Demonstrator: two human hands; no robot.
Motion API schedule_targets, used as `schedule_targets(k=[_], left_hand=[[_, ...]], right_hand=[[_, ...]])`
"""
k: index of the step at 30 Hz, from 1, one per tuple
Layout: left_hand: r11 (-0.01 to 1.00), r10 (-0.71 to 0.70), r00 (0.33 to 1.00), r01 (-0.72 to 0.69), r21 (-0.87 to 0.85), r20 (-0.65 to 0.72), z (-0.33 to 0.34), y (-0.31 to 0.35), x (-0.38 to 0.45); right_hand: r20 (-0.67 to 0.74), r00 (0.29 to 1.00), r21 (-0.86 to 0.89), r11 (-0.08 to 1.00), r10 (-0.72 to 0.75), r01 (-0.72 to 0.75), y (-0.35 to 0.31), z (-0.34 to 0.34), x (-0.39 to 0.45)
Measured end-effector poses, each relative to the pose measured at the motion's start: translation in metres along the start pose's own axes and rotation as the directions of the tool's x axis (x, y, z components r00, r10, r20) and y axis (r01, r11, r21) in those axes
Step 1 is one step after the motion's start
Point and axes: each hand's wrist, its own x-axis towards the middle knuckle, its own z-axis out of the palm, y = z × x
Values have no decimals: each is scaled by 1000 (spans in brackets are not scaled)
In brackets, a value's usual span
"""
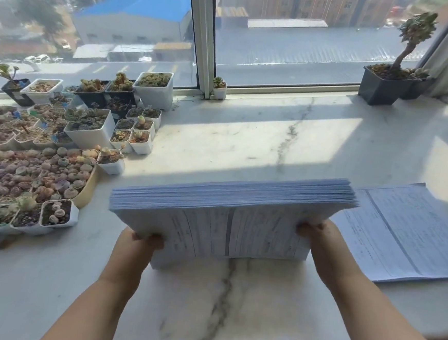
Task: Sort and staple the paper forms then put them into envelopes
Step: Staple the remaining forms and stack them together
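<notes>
A thick stack of printed paper forms (233, 213) stands upright on its lower edge on the marble sill (247, 134), its top edge tilted toward the window. My left hand (142, 244) grips the stack's left side, fingers curled round the edge. My right hand (317, 236) grips the right side the same way. A second, flat pile of printed forms (405, 232) lies on the sill to the right. No stapler or envelope is in view.
Many small pots of succulents (87, 127) crowd the left of the sill, with a wide bowl of stone-like plants (35, 173). A dark pot with a tall succulent (385, 83) stands at the back right by the window. The sill's front edge runs below my arms.
</notes>
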Motion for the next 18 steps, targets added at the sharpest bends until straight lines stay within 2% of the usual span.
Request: schedule_targets(k=[5,9,12,13,15,18], left_hand=[[999,-17,1000,17,32,10,0,-11,-3],[998,6,991,-13,53,132,-7,-8,-5],[994,22,991,-36,101,130,-16,1,-10],[995,30,989,-43,89,142,-20,3,-12],[1000,-21,978,21,6,207,-23,5,-16],[976,-186,934,212,-54,306,-20,0,-24]], right_hand=[[-31,1000,-28,1000,1,-2,8,5,-11],[-75,997,-154,988,-9,-2,6,0,-19],[-67,997,-262,965,-26,7,-3,-10,-23],[-53,998,-247,969,-13,-1,-6,-12,-24],[-14,998,-152,987,53,-55,-11,-15,-26],[-5,989,-84,986,145,-145,-11,-17,-32]])
